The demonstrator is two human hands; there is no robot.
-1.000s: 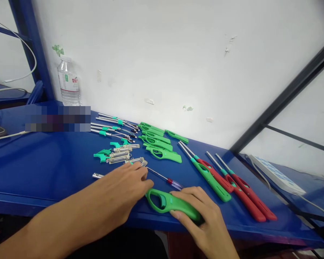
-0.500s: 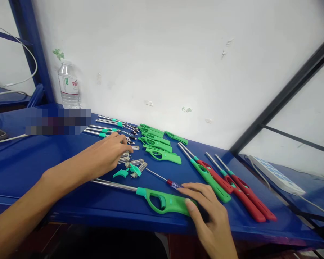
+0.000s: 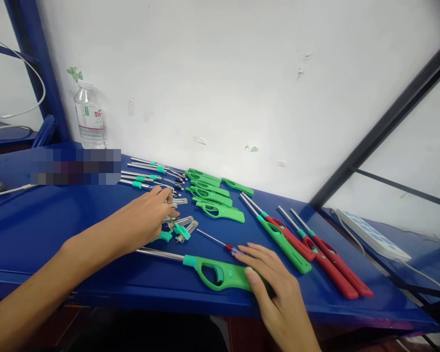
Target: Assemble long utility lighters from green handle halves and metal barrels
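Observation:
My left hand (image 3: 152,212) is bent over a small pile of clear fuel tanks (image 3: 187,231), fingers curled downward. A bit of teal shows at its fingertips, but what they pinch is hidden. Loose teal triggers (image 3: 182,231) lie beside the pile. Along the front of the table rests a green long-necked lighter (image 3: 231,276) with a metal barrel. My right hand (image 3: 276,281) lies over the lighter's handle end, fingers stretched out and thumb against the handle. Under its fingertips is the grip of a screwdriver (image 3: 214,238), whose shaft points toward the tanks.
Behind the tanks lie metal lighter barrels with wires (image 3: 143,178) and several green casing halves (image 3: 220,210). Red lighters (image 3: 332,264) and a green lighter (image 3: 286,244) are at right. A water bottle (image 3: 91,117) stands by the wall; a power strip (image 3: 374,234) is far right.
My left hand has dipped slightly lower over the fuel tanks and triggers. My right hand's fingers have slid a little left over the screwdriver grip. The view has shifted slightly.

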